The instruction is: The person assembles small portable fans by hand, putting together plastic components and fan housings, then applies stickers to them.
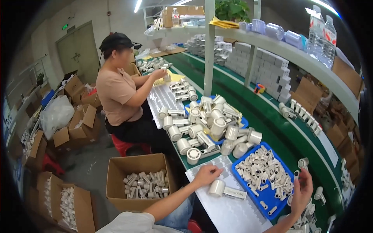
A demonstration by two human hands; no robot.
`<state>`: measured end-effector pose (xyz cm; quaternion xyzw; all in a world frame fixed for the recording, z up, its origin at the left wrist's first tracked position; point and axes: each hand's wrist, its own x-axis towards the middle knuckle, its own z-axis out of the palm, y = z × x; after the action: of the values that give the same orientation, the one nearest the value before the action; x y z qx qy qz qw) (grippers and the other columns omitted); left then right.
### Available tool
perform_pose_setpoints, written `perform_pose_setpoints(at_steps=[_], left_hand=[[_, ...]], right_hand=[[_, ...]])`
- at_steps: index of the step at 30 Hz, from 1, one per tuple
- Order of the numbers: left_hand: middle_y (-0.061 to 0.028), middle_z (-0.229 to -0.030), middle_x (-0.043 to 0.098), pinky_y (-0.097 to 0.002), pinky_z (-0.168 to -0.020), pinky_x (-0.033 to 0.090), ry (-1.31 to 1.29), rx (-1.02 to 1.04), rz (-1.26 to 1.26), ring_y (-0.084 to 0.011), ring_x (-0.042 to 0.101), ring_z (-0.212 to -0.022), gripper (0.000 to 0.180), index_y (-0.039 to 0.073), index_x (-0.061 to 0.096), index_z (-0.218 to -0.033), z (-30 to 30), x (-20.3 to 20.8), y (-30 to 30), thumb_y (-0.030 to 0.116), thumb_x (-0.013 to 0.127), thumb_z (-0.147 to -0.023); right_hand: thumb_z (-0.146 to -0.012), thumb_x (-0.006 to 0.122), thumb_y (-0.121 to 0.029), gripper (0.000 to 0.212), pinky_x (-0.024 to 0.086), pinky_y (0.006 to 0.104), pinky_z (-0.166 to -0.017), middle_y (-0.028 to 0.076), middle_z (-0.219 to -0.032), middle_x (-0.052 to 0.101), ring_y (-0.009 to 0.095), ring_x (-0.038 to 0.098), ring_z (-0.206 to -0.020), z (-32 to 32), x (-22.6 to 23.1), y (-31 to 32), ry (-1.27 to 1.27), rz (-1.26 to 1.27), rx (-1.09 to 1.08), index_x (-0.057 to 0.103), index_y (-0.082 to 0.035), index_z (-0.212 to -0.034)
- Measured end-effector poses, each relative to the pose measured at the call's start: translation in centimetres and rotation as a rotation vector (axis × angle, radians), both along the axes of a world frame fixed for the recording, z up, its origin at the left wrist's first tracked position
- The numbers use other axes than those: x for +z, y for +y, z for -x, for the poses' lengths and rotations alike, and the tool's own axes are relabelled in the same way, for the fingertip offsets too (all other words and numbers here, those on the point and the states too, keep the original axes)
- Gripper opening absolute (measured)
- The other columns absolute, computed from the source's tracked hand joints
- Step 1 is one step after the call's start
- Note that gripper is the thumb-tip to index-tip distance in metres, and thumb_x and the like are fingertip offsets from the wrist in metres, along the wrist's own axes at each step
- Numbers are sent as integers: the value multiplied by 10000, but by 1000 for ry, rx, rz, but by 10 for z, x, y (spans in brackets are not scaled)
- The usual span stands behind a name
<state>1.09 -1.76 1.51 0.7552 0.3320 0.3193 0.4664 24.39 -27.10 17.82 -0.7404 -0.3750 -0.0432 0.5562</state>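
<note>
A white handheld fan [227, 190] lies on a pale sheet of labels [243, 211] in front of me. Just beyond the fan's round head, my left hand [207, 174] hovers over the sheet with loosely bent fingers and nothing visible in them. To the right, beside a blue tray [234, 169] of small white plastic parts [266, 171], my right hand [302, 192] is raised. Its thumb and fingers pinch a small white part with a dark end [296, 174]. A round white fan head [303, 163] shows just beyond the fingertips; whether they touch it I cannot tell.
Many white fans [215, 120] pile up ahead, partly in another blue tray. A cardboard box [136, 161] of fans stands at my left. Another person [122, 81] works farther along the green conveyor [268, 122]. A shelf post [209, 50] rises beyond the pile.
</note>
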Motion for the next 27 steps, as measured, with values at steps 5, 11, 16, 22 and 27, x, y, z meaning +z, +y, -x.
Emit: perform_pose_setpoints(at_steps=[5, 11, 16, 22, 27], left_hand=[[-111, -688, 644, -308, -596, 476, -23, 3, -59, -171, 622, -631, 343, 5, 697, -747, 6, -2, 8, 315, 687, -893], [-137, -679, 623, -337, -601, 463, -69, -28, -33, -205, 602, -635, 339, 11, 692, -743, -3, -15, 9, 316, 681, -890], [-110, -659, 624, -318, -578, 433, -100, -22, -4, -167, 564, -609, 312, -8, 681, -732, -4, -26, 11, 258, 685, -895], [-17, -614, 587, -260, -524, 360, -105, -12, -38, -75, 481, -567, 319, 0, 637, -673, 11, -8, 21, 196, 654, -925], [-8, -644, 587, -227, -580, 371, -181, -61, 67, -56, 485, -602, 332, 13, 594, -697, 0, -18, 17, 208, 611, -966]], right_hand=[[-849, 577, 32, 462, 435, 241, -799, 61, -1083, 571, 118, 502, -905, 7, 6, 5, -37, -65, 37, 572, -45, -1305], [-854, 580, 36, 459, 409, 200, -778, 35, -1054, 521, 102, 478, -873, 8, 6, -4, -67, -45, 3, 569, -38, -1307], [-826, 616, 42, 392, 469, 237, -795, 54, -1047, 552, 131, 555, -884, 13, 12, -2, -192, -4, 7, 618, -27, -1211], [-816, 683, 8, 290, 527, 278, -755, 79, -988, 621, 164, 636, -835, 29, 20, 20, -208, -55, 145, 661, -37, -1102], [-839, 671, -19, 243, 514, 321, -731, 96, -954, 627, 212, 637, -827, 34, 21, 13, -228, -53, 214, 652, -40, -1081]])
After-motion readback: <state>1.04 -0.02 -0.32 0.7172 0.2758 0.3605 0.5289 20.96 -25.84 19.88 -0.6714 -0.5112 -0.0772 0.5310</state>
